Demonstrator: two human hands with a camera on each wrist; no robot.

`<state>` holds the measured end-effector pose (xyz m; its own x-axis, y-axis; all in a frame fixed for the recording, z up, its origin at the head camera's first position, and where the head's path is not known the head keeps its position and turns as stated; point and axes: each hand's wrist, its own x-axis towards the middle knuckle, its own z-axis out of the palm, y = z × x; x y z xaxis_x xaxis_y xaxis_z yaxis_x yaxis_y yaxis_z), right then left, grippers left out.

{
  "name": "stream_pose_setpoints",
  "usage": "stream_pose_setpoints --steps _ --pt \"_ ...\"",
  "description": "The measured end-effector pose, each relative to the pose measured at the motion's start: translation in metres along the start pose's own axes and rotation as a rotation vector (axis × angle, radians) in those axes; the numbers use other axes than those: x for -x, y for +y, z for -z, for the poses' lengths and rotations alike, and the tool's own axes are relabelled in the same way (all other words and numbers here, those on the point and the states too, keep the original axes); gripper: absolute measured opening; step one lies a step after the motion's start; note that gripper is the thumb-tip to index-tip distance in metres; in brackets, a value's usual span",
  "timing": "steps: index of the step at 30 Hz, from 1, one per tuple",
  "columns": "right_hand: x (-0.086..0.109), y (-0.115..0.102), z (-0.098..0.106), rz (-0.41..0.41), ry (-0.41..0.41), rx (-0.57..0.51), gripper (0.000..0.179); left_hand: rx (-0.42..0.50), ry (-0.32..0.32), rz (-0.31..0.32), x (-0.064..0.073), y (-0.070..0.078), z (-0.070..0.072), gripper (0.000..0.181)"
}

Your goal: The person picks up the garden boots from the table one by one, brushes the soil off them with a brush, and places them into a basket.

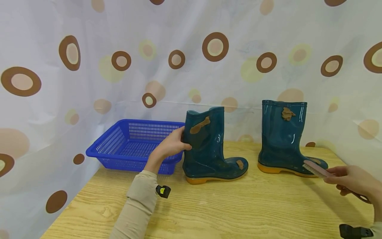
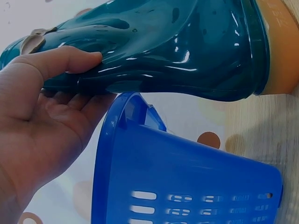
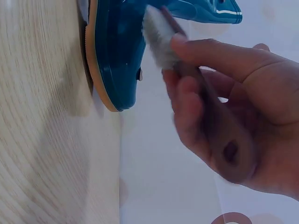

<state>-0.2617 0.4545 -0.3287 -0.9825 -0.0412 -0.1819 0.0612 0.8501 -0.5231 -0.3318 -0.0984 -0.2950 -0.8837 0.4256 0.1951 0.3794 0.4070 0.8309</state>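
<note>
Near the middle of the table stands a dark teal rain boot, upright, toe to the right, with brown patches on its shaft and toe. My left hand grips the back of its shaft; in the left wrist view the thumb lies on one side and the fingers go behind. A second matching boot stands to the right, brown patches on its shaft and toe. In my right hand is a scrub brush with pale bristles and a brown handle, held in front of the second boot's toe.
A blue perforated plastic basket sits at the table's left, its right end close against the gripped boot. The wooden table reaches back to a white curtain patterned with brown circles.
</note>
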Motion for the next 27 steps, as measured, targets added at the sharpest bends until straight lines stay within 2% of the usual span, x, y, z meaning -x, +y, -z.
stream_pose_setpoints --steps 6,16,21,27 --pt "0.002 -0.004 -0.001 0.01 0.048 0.015 0.08 0.004 -0.002 -0.002 0.0 -0.001 0.0 0.065" --pt "0.0 -0.015 -0.003 0.134 0.262 0.121 0.067 0.0 0.002 -0.005 0.002 0.0 0.001 0.061" --pt "-0.001 -0.027 -0.003 0.212 0.314 0.141 0.061 0.002 -0.003 -0.023 0.003 0.0 0.002 0.055" --pt "-0.006 -0.037 -0.007 0.342 0.332 0.08 0.054 0.012 0.0 -0.017 0.002 -0.002 0.002 0.05"
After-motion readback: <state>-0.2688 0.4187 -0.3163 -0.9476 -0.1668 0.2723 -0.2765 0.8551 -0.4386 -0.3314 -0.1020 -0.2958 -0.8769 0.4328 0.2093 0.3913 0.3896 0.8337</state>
